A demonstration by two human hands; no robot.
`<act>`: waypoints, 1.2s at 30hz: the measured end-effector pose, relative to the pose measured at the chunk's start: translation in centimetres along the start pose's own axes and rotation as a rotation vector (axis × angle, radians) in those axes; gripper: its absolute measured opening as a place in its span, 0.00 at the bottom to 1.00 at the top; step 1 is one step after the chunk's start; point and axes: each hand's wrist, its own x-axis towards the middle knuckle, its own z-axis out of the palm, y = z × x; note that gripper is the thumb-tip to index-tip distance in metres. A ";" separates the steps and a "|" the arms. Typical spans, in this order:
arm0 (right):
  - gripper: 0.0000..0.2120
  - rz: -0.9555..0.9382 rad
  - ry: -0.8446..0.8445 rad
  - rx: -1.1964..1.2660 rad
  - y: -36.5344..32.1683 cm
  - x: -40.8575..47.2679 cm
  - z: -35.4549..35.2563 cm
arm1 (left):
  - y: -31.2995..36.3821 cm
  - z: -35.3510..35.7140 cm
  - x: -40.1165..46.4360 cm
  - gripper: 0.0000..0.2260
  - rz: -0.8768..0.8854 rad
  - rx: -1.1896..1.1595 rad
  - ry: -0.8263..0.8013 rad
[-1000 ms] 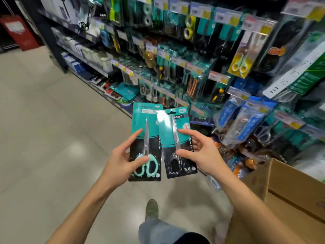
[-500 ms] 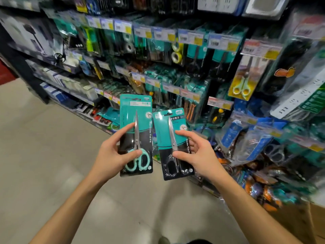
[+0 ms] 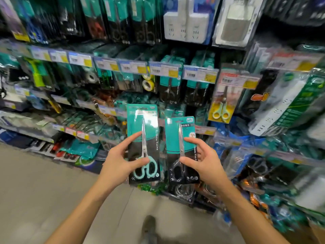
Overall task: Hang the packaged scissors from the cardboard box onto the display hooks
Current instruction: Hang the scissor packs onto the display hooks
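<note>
Raised from waist height toward the racks, two scissor packs now sit level with the middle rows as the cardboard box slips almost out of view. Left hand [image 3: 121,161] pinches the mint-handled pack [image 3: 143,147] between thumb and forefinger; right hand [image 3: 202,161] pinches the black-handled pack [image 3: 182,150] likewise, other fingers spread. Both cards stand upright, just apart. Matching teal scissor packs [image 3: 171,81] hang on hooks above, likely the destination; neither pack is hung yet.
</note>
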 end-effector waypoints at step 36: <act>0.24 -0.129 0.557 -0.131 -1.9 14.5 -1.4 | -3.0 -1.6 21.5 0.30 0.006 0.048 -0.445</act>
